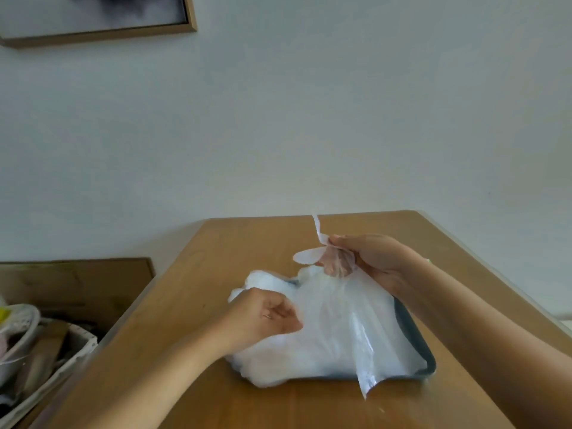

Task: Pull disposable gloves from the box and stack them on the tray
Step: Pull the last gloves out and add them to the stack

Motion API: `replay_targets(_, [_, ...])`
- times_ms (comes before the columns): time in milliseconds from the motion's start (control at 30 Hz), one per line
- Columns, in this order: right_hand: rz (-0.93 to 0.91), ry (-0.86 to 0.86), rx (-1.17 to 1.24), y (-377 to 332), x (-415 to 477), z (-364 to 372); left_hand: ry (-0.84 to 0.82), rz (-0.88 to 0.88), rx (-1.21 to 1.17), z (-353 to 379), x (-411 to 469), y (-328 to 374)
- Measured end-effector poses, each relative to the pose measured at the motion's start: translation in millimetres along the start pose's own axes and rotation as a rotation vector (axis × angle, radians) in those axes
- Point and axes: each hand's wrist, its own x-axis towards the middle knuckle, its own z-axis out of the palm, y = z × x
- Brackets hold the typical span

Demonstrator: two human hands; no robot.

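1. At the far left, below the level of the surface (201, 397), a pale basket (71, 354) holds a jumble I cannot make out. A wooden picture frame (102, 30) hangs on the wall above it.
2. My left forearm comes in from the lower left, low over the wooden surface, with the wrist nearly straight.
3. My left hand (266, 317) lies back up on the left side of the pile of gloves (297, 351). Its fingers are curled down into the film and the thumb is tucked towards the pile. I cannot tell whether they have a fold pinched or only press on it.
4. The pile of gloves is a cloudy white heap that fills the dark tray (414, 332). It spills over the tray's left and near edges, so only the right rim and near right corner show. The tray sits on the surface in front of me, turned a little at an angle.
5. One clear glove (365, 345) hangs from my right hand. Two of its fingers stick out to the left and upward past my fingertips. Its body drapes down across the right part of the pile, and the cuff end dangles past the tray's near edge.
6. My right hand (371, 258) is raised over the far end of the tray, palm turned inward. Its fingers and thumb are bunched together and pinch the glove near its finger end.
7. My right forearm slants down from that hand to the lower right corner, passing above the tray's right rim.
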Motion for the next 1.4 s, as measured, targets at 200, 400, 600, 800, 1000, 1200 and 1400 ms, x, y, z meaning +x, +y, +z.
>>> replay_targets(200, [0.185, -0.065, -0.068, 14, 16, 31, -0.178, 0.032, -0.467, -9, -10, 11])
replay_targets(400, [0.033, 0.013, -0.18, 18, 14, 34, 0.059, -0.205, -0.76, -1, -7, 26])
replay_targets(600, [0.069, -0.132, -0.551, 38, -14, -1, 0.182, -0.24, -0.89, 2, -4, 27])
replay_targets(800, [-0.111, -0.073, -0.966, 51, -31, 13, 0.173, -0.242, -0.983, 4, -2, 27])
replay_targets(1000, [-0.454, 0.226, -0.975, 48, -25, 17, 0.149, -0.279, -0.937, -2, -4, 22])
replay_targets(1200, [-0.553, 0.246, -1.204, -21, -51, 27, 0.0, -0.428, 0.157, -49, -34, 13])
replay_targets(1400, [-0.503, 0.192, -1.859, -54, -74, 69, 0.382, -0.058, 0.203, -64, -46, 84])
